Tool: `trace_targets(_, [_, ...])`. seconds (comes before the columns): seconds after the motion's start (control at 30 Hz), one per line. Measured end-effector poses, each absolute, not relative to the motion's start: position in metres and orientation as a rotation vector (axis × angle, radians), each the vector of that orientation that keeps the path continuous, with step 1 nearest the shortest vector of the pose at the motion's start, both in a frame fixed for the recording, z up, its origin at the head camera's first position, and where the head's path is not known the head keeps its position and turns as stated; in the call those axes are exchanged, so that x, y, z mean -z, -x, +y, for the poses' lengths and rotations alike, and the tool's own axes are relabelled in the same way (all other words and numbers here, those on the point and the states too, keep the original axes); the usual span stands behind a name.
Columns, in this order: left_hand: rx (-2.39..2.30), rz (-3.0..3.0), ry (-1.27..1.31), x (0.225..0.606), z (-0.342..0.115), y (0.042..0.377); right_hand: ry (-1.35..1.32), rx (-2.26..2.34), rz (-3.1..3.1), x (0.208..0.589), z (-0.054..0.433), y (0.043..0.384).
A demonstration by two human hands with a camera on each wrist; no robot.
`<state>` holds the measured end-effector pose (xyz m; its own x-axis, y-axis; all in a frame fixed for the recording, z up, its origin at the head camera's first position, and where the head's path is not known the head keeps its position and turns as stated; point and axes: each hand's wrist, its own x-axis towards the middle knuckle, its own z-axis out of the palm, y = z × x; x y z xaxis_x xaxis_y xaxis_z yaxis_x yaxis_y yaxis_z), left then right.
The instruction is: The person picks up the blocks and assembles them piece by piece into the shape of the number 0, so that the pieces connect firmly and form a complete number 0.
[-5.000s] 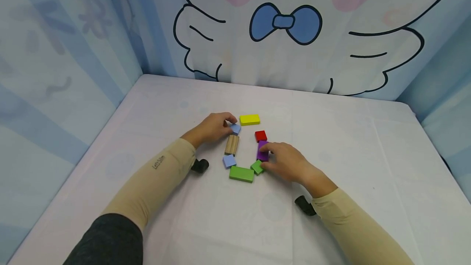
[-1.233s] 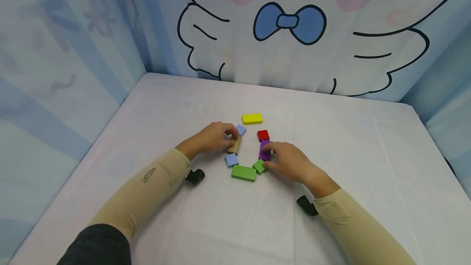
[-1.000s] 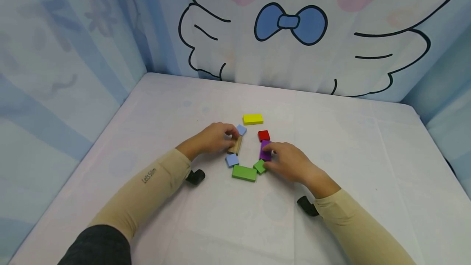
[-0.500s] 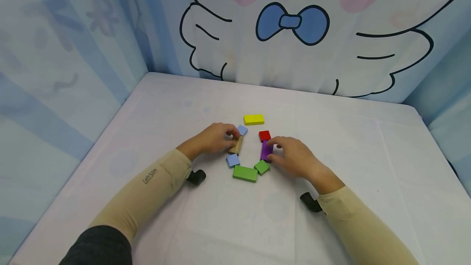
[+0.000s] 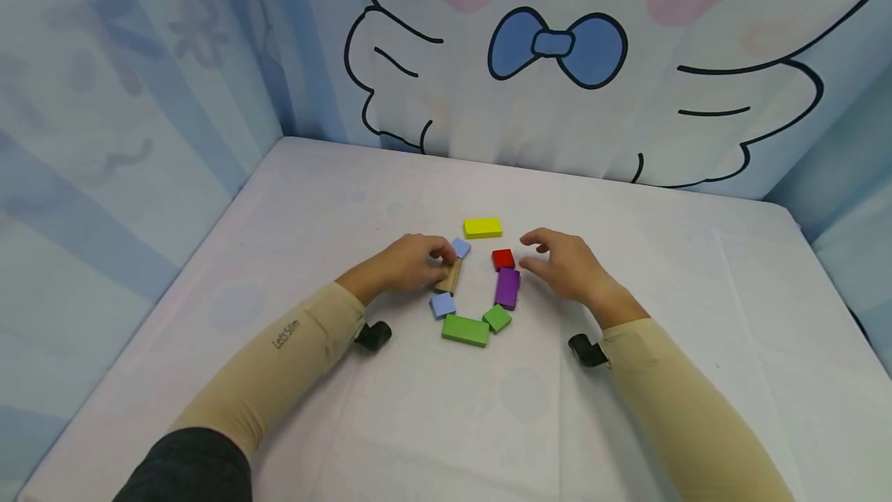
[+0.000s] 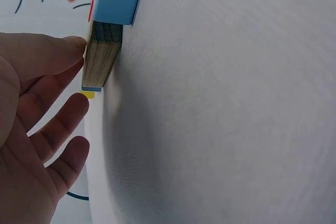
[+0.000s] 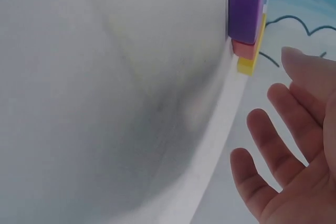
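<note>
Several coloured blocks lie in a loose ring. My left hand reaches in from the left, its thumb and index fingertips resting at the top of a wooden block, partly covering it. The other left fingers are spread in the left wrist view. Two light blue blocks, one far and one near, sit at its ends. My right hand hovers just right of a red block, fingers apart and holding nothing. A purple block lies below the red one, then a small green block.
A long green block forms the ring's near side, and a yellow block its far side. The white-covered table ends at a cartoon-printed curtain behind and blue curtains at the sides.
My left hand came from the far light blue block to the wooden one, then stayed. My right hand left the purple and small green blocks and moved away and up, beside the red one.
</note>
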<state>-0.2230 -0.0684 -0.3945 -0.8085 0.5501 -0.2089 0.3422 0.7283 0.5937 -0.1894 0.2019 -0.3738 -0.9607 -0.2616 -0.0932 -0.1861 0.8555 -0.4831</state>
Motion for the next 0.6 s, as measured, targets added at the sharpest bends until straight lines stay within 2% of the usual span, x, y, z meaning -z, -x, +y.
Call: trace_targets(0.6, [-0.759, 2.562, -0.649, 0.392, -0.067, 0.220, 0.345, 0.695, 2.770, 0.383, 0.196, 0.207])
